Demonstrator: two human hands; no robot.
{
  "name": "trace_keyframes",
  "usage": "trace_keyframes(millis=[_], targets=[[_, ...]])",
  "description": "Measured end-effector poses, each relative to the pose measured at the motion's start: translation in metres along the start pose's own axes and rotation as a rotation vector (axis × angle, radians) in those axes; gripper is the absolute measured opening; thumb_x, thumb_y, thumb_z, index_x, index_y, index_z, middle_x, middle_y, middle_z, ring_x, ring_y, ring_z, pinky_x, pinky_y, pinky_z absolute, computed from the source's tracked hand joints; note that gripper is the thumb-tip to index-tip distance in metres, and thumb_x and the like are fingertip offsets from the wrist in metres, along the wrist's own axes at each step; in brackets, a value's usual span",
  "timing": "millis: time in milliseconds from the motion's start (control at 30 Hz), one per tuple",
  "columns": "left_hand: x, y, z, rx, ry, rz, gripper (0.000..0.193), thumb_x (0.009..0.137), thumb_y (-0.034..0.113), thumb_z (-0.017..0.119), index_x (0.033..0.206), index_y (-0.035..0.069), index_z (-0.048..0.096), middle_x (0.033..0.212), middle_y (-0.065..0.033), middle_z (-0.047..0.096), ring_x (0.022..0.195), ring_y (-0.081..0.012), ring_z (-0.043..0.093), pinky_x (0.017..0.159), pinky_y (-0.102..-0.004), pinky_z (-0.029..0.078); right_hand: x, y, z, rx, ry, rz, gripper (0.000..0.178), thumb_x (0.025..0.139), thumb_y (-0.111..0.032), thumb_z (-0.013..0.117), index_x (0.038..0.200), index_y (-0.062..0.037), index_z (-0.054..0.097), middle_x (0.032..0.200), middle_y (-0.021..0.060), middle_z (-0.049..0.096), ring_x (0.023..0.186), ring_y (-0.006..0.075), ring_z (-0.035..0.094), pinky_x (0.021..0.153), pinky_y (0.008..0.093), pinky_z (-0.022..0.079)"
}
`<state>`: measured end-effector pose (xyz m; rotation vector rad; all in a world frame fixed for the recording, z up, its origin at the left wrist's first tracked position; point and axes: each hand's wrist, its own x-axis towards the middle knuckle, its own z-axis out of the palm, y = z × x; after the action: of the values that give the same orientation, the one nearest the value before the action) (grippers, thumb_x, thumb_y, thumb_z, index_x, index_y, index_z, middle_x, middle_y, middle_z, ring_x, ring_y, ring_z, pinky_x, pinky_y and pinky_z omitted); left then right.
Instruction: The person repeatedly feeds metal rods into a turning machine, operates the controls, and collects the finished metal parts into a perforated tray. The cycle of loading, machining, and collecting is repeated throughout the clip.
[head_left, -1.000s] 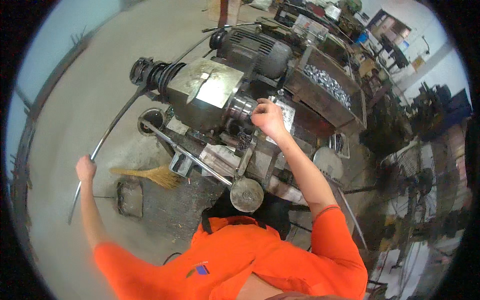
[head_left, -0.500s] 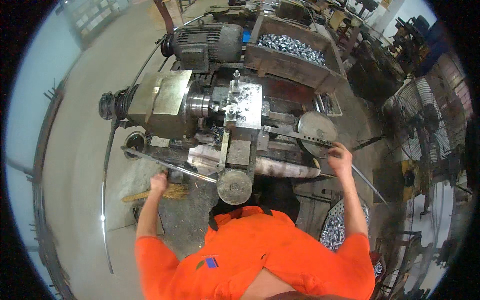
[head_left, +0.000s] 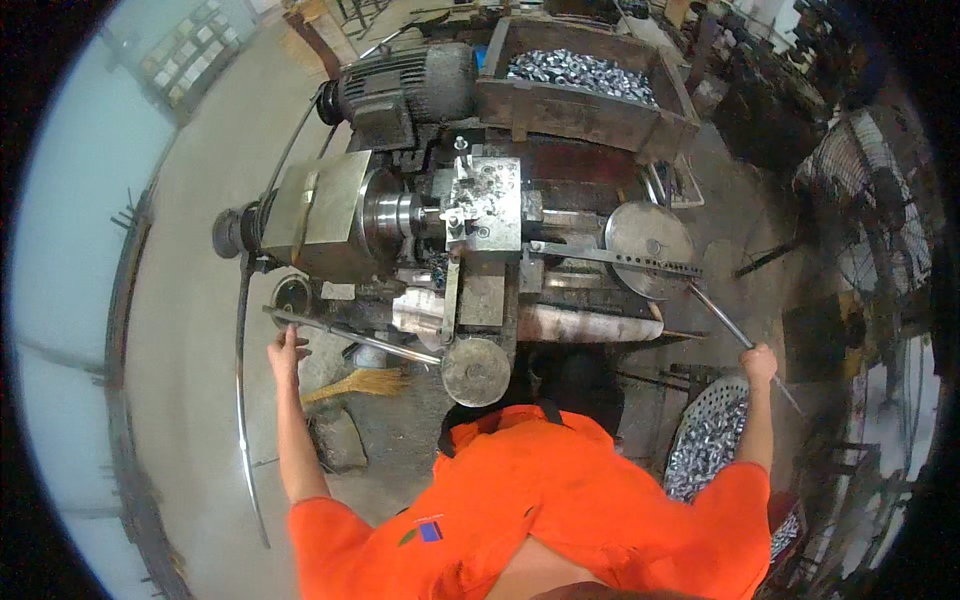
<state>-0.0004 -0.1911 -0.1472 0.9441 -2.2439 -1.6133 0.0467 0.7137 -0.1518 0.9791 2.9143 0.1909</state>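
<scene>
A small lathe-like machine stands in front of me, with a metal tool block facing a spindle chuck. From a round weight-like disc near my waist, a steel lever runs out to the left. My left hand is at that lever's outer end, fingers apart, one fingertip reaching up to it. Over on the right, my right hand is closed around a long metal rod. The rod slopes down from a perforated flat bar by a larger disc.
Behind the machine are an electric motor and a wooden crate of small shiny metal parts. A perforated basket of similar parts stands at my right. A straw broom lies on the floor at left; a fan is at far right.
My left hand has risen to the lever's end, its fingers spreading. My right hand has left the perforated bar, moved right and down, and closed on the rod.
</scene>
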Motion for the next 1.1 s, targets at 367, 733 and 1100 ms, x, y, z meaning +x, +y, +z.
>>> trace_keyframes(millis=[367, 733, 1100], targets=[[0.009, 0.007, 0.07, -0.236, 0.108, -0.007, 0.027, 0.083, 0.018, 0.052, 0.099, -0.002, 0.052, 0.089, -0.0131, 0.058, 0.059, -0.0225, 0.06, 0.044, -0.0332, 0.051, -0.184, -0.054, 0.005, 0.502, -0.088, -0.01, 0.03, 0.063, -0.027, 0.055, 0.08, -0.0024, 0.06, 0.072, 0.0225, 0.059, 0.068, 0.0412, 0.058, 0.061, 0.0465, 0.046], [0.002, 0.018, 0.068, -0.151, 0.101, -0.035, 0.031, 0.084, 0.027, 0.053, 0.087, -0.004, 0.048, 0.067, -0.0067, 0.05, 0.052, -0.0212, 0.056, 0.044, -0.0354, 0.049, -0.224, -0.1, -0.036, 0.647, -0.042, 0.092, 0.031, 0.06, -0.022, 0.052, 0.083, -0.0014, 0.058, 0.067, 0.0204, 0.057, 0.062, 0.0377, 0.054, 0.06, 0.0419, 0.043], [0.031, -0.016, 0.045, -0.094, 0.036, -0.094, 0.036, 0.082, 0.028, 0.055, 0.09, -0.006, 0.047, 0.073, -0.0154, 0.053, 0.055, -0.0305, 0.06, 0.046, -0.0421, 0.056, -0.122, -0.028, -0.007, 0.147, 0.137, -0.053, 0.053, 0.063, -0.031, 0.065, 0.109, -0.0072, 0.055, 0.085, 0.0176, 0.061, 0.07, 0.0371, 0.06, 0.064, 0.0443, 0.048]])
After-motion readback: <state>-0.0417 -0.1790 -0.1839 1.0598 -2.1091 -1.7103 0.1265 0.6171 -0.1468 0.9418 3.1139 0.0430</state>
